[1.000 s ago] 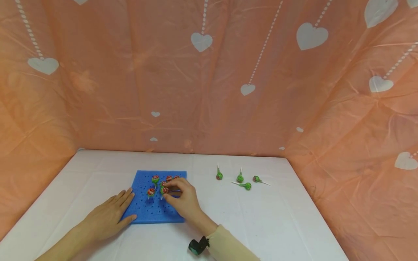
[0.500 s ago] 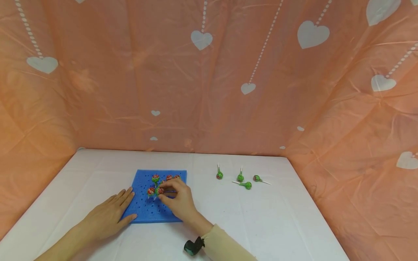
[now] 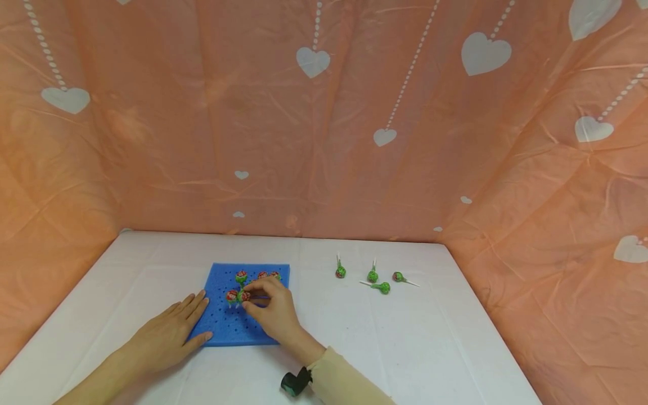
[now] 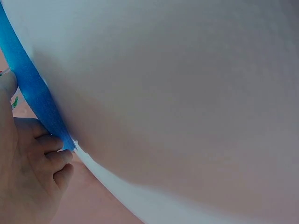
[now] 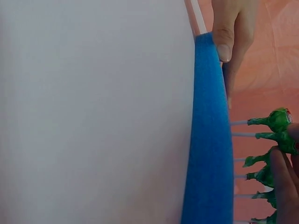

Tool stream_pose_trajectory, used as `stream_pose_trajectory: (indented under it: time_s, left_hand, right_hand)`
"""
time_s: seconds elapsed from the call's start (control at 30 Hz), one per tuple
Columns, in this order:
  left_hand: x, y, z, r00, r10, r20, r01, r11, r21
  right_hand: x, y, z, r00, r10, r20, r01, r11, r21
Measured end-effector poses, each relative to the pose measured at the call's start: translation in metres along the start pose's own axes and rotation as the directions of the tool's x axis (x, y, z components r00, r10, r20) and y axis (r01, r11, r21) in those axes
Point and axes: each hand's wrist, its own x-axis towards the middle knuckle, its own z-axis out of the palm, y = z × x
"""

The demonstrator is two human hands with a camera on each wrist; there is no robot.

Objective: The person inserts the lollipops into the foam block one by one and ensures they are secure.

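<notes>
A blue foam board point(image 3: 228, 332) dotted with small holes lies on the white table. My left hand point(image 3: 169, 332) rests at its left edge, fingers straight and thumb near the front corner. My right hand point(image 3: 278, 315) pinches a green and red wrapped lollipop point(image 5: 280, 137) between thumb and fingers, over the board's middle. Its stick reaches the foam; how deep it sits I cannot tell. Right beside it on the left stands another lollipop point(image 3: 231, 296). Behind, a lollipop point(image 3: 241, 276) stands in the board, and others are partly hidden by my right hand.
To the board's right, several loose lollipops point(image 3: 372, 276) lie on the white tabletop point(image 3: 385, 337). A black wrist device point(image 3: 296, 382) hangs at my right sleeve. An orange cloth point(image 3: 283, 140) with white hearts encloses the back and sides.
My right hand has shifted left with the pinched lollipop, which is now beside the leftmost standing one. That neighbour has moved slightly left. My left hand has stayed in place.
</notes>
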Motion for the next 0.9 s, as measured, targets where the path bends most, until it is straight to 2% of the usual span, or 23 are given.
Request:
stream_pose_trajectory:
  time_s: [0.23, 0.5, 0.77, 0.9]
  left_hand:
    - [-0.0003, -0.0009, 0.0011, 1.0, 0.012, -0.015, -0.012, 1.0, 0.019]
    - [0.0, -0.0025, 0.0018, 1.0, 0.009, -0.018, -0.009, 1.0, 0.012]
    - [-0.0001, -0.0025, 0.0019, 1.0, 0.013, -0.016, -0.012, 1.0, 0.018]
    - [-0.0004, -0.0011, 0.0007, 1.0, 0.014, -0.016, -0.013, 1.0, 0.023]
  right_hand:
    - [0.0009, -0.0016, 0.001, 0.999, -0.041, 0.02, 0.043, 0.994, -0.098]
    - [0.0023, 0.0003, 0.0029, 0.989, -0.149, 0.019, 0.148, 0.95, -0.276]
    - [0.0039, -0.0008, 0.0055, 0.988, -0.152, 0.033, 0.154, 0.922, -0.356]
    - [0.0039, -0.0029, 0.006, 0.988, -0.151, 0.038, 0.154, 0.918, -0.365]
